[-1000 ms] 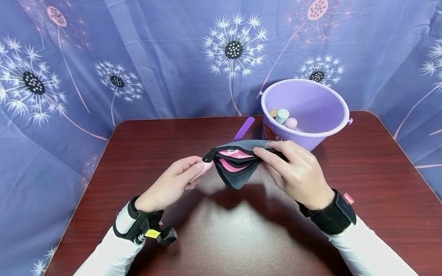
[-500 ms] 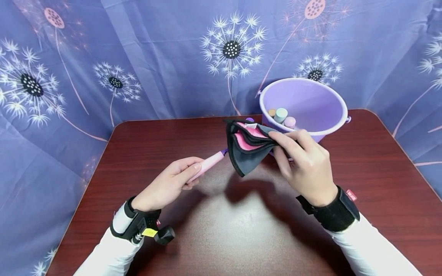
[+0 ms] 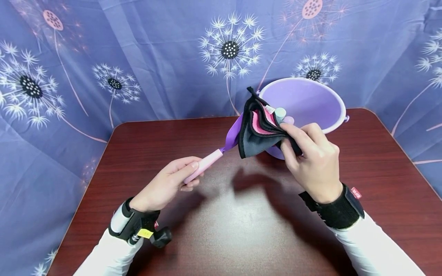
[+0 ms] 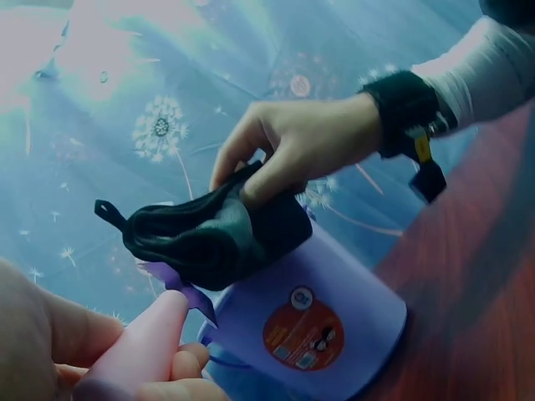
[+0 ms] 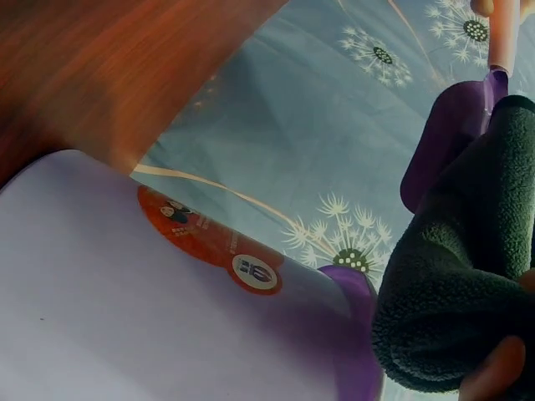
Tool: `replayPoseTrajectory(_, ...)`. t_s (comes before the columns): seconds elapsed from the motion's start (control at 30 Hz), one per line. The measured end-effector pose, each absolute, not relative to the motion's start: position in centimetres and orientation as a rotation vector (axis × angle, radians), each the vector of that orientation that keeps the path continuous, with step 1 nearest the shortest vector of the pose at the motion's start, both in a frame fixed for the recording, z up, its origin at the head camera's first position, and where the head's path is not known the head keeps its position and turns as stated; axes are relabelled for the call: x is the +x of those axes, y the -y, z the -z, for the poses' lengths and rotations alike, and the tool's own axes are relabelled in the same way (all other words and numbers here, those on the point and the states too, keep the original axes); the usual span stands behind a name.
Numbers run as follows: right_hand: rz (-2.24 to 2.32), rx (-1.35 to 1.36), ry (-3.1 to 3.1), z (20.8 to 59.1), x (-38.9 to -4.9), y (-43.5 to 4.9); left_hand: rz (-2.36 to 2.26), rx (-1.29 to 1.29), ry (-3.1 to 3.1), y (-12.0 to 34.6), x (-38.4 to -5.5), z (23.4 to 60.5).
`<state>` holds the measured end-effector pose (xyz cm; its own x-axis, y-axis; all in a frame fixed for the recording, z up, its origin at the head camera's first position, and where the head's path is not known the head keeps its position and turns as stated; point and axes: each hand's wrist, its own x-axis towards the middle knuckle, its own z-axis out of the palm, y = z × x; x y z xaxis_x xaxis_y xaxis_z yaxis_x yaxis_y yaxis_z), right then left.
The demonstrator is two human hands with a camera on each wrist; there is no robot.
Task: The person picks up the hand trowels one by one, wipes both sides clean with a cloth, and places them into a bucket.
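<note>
My left hand [image 3: 165,184] grips the pink handle of a small purple toy shovel [image 3: 233,134], its blade angled up and to the right. My right hand [image 3: 312,163] pinches a folded cloth [image 3: 255,143], dark grey with black edging, a pink layer inside and a small hanging loop. The cloth overlaps the far part of the blade in the head view. Seen from the right wrist, the fleecy cloth [image 5: 468,259] lies against the blade [image 5: 443,142] near the handle. The left wrist view shows the cloth [image 4: 184,242] right at the shovel's purple neck.
A purple bucket [image 3: 309,101] with a pale rim stands at the back right, behind the cloth. Rounded pastel ends [image 3: 280,114] of things show inside it. A dandelion-print curtain [image 3: 165,61] hangs behind the dark red wooden table [image 3: 145,142].
My right hand has drawn the cloth off the shovel's handle end, up and to the right along the blade. The handle and part of the blade now show. My left hand has barely moved.
</note>
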<state>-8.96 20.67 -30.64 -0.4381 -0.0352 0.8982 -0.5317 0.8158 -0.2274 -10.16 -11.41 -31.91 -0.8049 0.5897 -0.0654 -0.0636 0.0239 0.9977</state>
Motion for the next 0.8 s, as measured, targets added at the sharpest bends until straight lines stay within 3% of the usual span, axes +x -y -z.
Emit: replayPoseTrajectory(0.8,-0.455,0.846,1.986,31.6,-8.8,-19.2,-1.946,0.552,-1.585,11.2,-10.5,32.6)
